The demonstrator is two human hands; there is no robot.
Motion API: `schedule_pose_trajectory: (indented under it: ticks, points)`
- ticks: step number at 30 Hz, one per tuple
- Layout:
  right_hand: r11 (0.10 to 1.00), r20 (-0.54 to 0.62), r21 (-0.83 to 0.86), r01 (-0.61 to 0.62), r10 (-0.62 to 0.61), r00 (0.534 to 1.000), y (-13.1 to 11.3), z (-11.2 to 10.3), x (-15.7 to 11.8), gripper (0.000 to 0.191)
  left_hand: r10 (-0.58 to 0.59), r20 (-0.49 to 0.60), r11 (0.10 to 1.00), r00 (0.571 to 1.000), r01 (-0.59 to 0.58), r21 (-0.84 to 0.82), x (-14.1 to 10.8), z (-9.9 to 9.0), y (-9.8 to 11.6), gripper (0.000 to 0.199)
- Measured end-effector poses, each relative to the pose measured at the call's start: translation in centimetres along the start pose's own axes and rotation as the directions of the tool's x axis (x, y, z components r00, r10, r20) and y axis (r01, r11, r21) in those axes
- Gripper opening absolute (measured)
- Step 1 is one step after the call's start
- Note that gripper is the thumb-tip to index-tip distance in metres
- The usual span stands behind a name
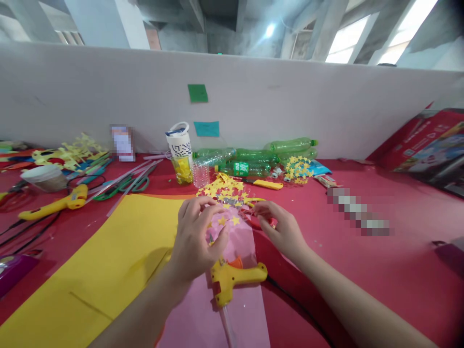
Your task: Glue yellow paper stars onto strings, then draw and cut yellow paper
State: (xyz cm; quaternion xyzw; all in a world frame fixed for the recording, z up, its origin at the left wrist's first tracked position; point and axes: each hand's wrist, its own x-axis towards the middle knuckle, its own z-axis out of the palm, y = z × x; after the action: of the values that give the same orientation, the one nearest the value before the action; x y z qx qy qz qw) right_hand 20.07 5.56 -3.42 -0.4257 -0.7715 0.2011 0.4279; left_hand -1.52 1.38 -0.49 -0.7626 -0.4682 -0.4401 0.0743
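Note:
My left hand [197, 239] hovers over the pink sheet [246, 309], fingers curved and thumb apart, with nothing visible in it. To its right, my right hand [281, 224] also has curved fingers with a gap to the thumb. Behind that hand is a red-handled tool [250, 220], partly covered; I cannot tell whether they touch. Loose yellow stars [235, 221] lie on the pink sheet between my hands, below a heap of more stars [224, 188]. Just under my left hand lies a yellow glue gun [232, 278] with an orange trigger and a clear glue stick.
A large yellow sheet [119, 251] covers the left front. Green plastic bottles [253, 154], a printed cup [179, 147] and a yellow cutter [268, 184] stand or lie farther back. Another glue gun [54, 203] and green scissors [119, 188] lie left. A white partition [253, 101] closes the back.

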Motion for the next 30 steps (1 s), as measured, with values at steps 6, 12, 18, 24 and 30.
schedule_pose_trajectory:
  ticks: [6, 12, 18, 24, 30]
  points:
    - [0.997, 0.065, 0.076, -0.022, 0.017, 0.998, -0.4, 0.3, -0.4, 0.028, 0.028, 0.058, 0.993, 0.998, -0.035, 0.111, -0.5, 0.6, 0.2, 0.043]
    - [0.996, 0.079, 0.086, -0.030, 0.023, 0.997, -0.7, 0.0, -0.3, 0.027, 0.035, 0.041, 0.981, 0.999, -0.042, 0.191, -0.7, 0.7, 0.0, 0.042]
    - [0.888, 0.148, -0.458, -0.031, 0.111, 0.983, 0.4, -4.2, 0.9, 0.025, 0.137, -0.028, 0.990, 0.990, -0.136, 0.046, -0.8, 0.0, -0.1, 0.040]
    - [0.759, 0.417, -0.629, 0.170, 0.145, 0.897, 1.6, -5.4, -0.2, 0.013, 0.279, -0.010, 0.947, 0.960, -0.277, -0.162, -1.6, -0.1, 0.6, 0.033]
    - [0.645, 0.507, -0.710, 0.283, 0.188, 0.841, 2.3, -3.7, -1.5, 0.023, 0.228, 0.101, 0.948, 0.968, -0.197, -0.251, -2.2, 0.7, 0.7, 0.028]
